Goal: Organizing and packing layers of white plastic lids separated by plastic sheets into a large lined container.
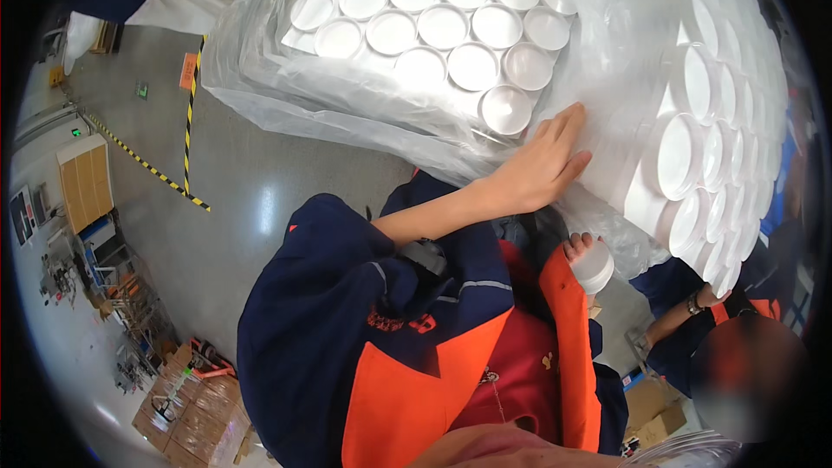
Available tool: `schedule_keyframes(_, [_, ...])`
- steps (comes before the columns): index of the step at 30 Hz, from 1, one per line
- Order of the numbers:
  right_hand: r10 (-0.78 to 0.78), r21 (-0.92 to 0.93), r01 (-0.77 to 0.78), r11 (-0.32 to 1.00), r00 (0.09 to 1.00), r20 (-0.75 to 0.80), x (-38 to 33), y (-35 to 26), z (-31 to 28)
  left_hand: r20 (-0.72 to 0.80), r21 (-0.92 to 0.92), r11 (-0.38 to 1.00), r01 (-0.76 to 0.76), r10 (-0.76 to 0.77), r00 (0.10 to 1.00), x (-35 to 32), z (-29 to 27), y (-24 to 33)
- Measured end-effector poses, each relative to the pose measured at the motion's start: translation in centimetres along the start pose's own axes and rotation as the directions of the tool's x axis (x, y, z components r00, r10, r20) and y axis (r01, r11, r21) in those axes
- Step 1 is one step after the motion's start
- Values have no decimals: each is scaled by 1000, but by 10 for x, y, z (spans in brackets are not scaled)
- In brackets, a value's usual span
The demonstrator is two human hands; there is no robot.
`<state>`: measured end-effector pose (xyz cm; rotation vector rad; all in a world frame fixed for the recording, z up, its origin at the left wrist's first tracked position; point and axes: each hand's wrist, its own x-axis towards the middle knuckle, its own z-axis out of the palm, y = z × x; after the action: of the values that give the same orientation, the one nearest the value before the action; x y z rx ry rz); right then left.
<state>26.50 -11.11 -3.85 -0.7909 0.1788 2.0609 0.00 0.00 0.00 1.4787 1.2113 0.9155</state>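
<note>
Gripping a short white stack of round tubs (595, 267) in my right hand (578, 246), as the head view shows, I have my fingers curled over the edge nearest me. The tubs sit close in front of my open jacket (468, 329); the thumb's place is hidden, so I cannot tell how firmly that side is held. My left hand (553, 156) reaches across with its fingers extended and the thumb apart, its tips at the clear plastic film (611, 61). It encloses nothing that I can see, and whether the fingertips press on the film or only hover beside it I cannot tell.

Beyond that hand, rows of white tubs (443, 27) lie close together inside the loose film. To the right, a second bank of tubs (680, 156) shows through the film, and a co-worker's hand (711, 296) is near its lower end.

What worries me is that film: should a finger or my cuff snag a fold, the pull could drag the near row's end tub (506, 109) out of line or topple it. My right-hand stack, held by its edge, could tilt and shed a tub if I knock it against the jacket. Two people's hands around one wrapped bank could also tug the film opposite ways, shifting the tubs inside.
</note>
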Motion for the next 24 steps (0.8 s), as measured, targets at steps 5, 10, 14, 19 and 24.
schedule_keyframes(5, [-22, -36, 19, 999, 996, -83, 11, 11, 23, -176, -327, 942, -73, 15, 984, -2, -3, -22])
schedule_keyframes(10, [-70, -433, 114, 894, 991, 116, 28, 22, 40, -10, -71, 994, -79, 79, 997, 20, -22, -43])
schedule_keyframes(14, [17, -813, 22, 582, 999, 39, 39, 50, 88, 170, 244, 960, -138, 98, 981, 98, -76, -72])
schedule_keyframes(19, [49, -959, 275, 61, 959, 279, 71, 71, 142, 14, -380, 883, 275, -292, 956, 217, -108, -49])
schedule_keyframes(24, [-11, -993, 117, -10, 993, 117, 83, 61, 122, -164, -260, 955, -142, 101, 981, 301, -96, -36])
